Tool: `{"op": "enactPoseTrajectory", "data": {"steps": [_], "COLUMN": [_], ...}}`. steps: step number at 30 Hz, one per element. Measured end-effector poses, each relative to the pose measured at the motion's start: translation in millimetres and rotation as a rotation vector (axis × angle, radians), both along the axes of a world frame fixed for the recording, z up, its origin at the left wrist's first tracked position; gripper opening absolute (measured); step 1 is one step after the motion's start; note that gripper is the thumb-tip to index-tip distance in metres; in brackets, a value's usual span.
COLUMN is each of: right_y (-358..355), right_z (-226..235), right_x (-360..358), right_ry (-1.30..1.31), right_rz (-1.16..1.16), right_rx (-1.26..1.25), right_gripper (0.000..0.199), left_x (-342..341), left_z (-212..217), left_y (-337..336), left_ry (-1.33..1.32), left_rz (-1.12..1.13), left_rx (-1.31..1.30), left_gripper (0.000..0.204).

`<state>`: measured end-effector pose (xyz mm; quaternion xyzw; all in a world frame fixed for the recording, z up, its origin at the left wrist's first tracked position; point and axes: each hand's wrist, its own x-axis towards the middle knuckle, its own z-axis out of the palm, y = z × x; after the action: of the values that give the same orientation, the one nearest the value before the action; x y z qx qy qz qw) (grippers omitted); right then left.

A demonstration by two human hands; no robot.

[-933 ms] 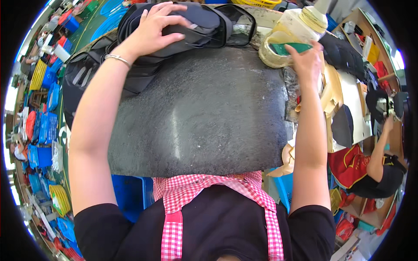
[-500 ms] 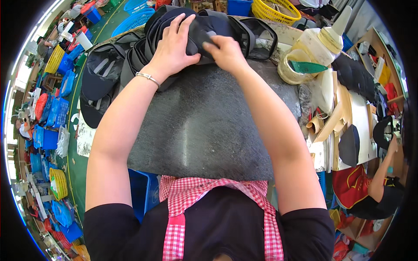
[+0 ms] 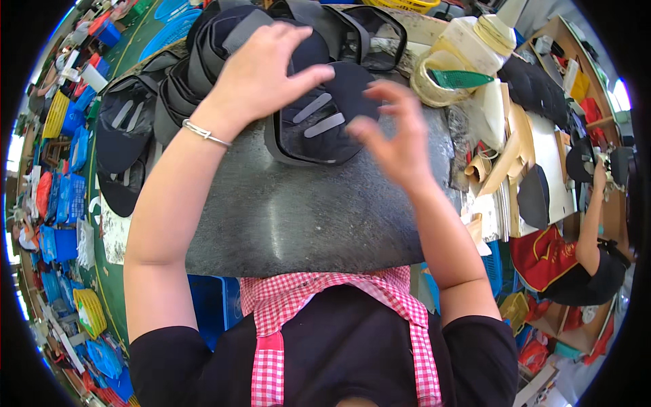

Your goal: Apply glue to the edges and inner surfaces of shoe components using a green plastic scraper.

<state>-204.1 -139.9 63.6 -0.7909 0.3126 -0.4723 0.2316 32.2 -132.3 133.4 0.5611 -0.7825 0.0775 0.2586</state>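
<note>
A dark shoe-upper piece (image 3: 319, 125) with two grey strips lies flat at the far side of a dark grey slab (image 3: 305, 217). My left hand (image 3: 261, 71) hovers over its far edge with fingers spread, a thin bracelet on the wrist; whether it touches the piece is unclear. To the right of the piece, my right hand (image 3: 397, 139) is raised, its fingers curled and apart with nothing in them. More dark pieces (image 3: 135, 129) are stacked overlapping at the slab's far left.
A yellowish squeeze bottle (image 3: 475, 37) stands beside a tape ring with a green tool (image 3: 444, 78) at the far right. Card patterns and dark cut-outs (image 3: 525, 169) lie to the right. A seated person in red (image 3: 563, 261) works there. Blue crates (image 3: 61, 203) line the left floor.
My right hand came from the tape ring to the dark piece, both hands pressed on it, and now both have lifted off. The piece lies flat on the slab.
</note>
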Motion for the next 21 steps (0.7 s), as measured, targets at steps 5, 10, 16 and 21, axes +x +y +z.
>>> {"op": "enactPoseTrajectory", "data": {"steps": [5, 10, 16, 21], "right_y": [-103, -122, -124, -131], "right_z": [-19, 1, 11, 1], "right_x": [-103, -117, -120, -133], "right_ry": [-0.333, 0.053, 0.022, -0.464], "right_rz": [-0.94, -0.612, -0.477, -0.331], "right_rx": [0.113, 0.318, 0.459, 0.592], "right_gripper": [0.042, 0.029, 0.022, 0.022], "left_x": [-34, -42, -54, -36], "left_z": [-14, -28, -18, -36], "left_y": [-14, -10, 47, 57], "left_ry": [-0.316, -0.28, 0.172, 0.425], "left_rz": [0.159, 0.054, -0.35, -0.179], "left_rx": [0.21, 0.167, 0.393, 0.925], "left_gripper": [0.058, 0.019, 0.032, 0.072]}}
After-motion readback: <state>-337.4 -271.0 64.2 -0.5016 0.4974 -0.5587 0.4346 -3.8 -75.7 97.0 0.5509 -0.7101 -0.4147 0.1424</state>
